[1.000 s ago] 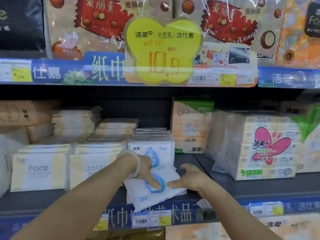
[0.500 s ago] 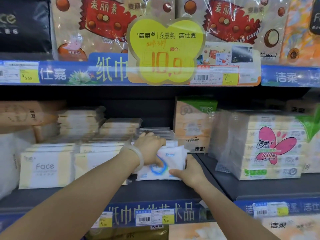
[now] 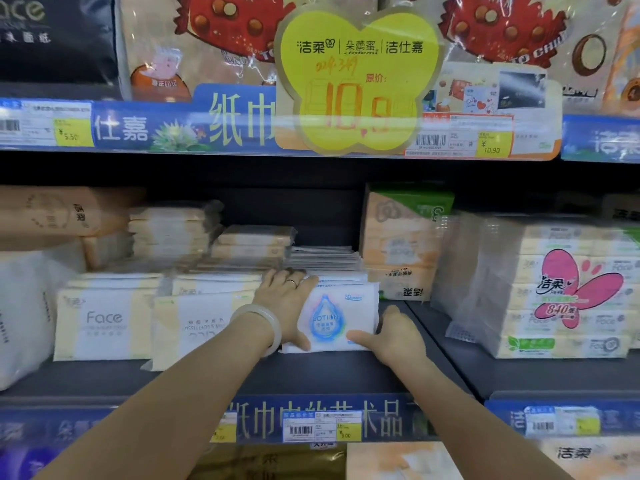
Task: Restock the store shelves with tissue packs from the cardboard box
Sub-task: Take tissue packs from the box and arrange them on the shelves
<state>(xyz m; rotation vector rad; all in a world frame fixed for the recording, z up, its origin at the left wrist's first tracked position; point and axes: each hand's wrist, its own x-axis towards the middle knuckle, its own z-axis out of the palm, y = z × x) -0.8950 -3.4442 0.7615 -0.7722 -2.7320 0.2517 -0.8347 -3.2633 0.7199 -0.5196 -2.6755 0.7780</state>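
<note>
Your right hand (image 3: 393, 339) cups the near right corner of the lotion tissue pack (image 3: 341, 315), thumb along its bottom edge, fingers curled loosely at the side. Your left hand (image 3: 285, 303) lies flat on the pack's left face, fingers straight, reaching over the top — pressing, not gripping. The pack stands upright mid-shelf (image 3: 346, 374), against a white stack behind it, just right of the Face packs (image 3: 104, 318). Judged light, soft, film-slick — hold it by opposite edges with flat palms; pinching would crumple it.
</note>
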